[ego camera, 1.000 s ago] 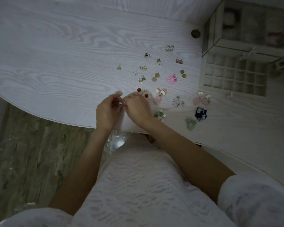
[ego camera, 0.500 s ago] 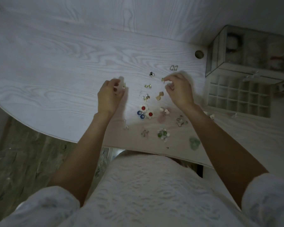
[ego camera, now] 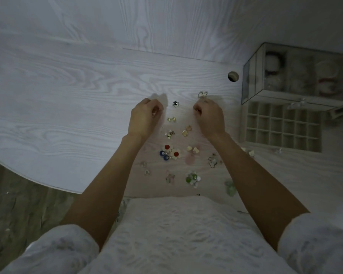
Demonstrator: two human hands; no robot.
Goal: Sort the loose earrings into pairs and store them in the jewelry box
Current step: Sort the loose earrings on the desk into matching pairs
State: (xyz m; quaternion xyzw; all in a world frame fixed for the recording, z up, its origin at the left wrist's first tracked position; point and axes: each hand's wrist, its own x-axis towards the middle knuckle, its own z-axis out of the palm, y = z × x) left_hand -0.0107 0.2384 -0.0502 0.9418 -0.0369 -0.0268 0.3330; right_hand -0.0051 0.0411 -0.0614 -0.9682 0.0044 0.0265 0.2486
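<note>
Many loose earrings lie in a column on the white wood table between my hands: a dark crystal stud, a yellow-green pair, gold hearts, red-centred flowers and a green cluster. My left hand is left of the stud, its fingers curled and pinching a small earring that barely shows. My right hand hovers just below a silver hoop pair, fingertips pinching a tiny gold earring. The jewelry box's gridded drawer lies pulled out at the right.
The glass-walled upper part of the box stands behind the drawer and holds pale items. A round cable hole is in the table beside it. A green leaf earring and wire hooks lie under my right forearm. The table's curved edge runs at lower left.
My hands parted from the near edge and moved up the table. The left went to the left of the stud, and the right rose toward the silver hoops. Each now pinches a small earring.
</note>
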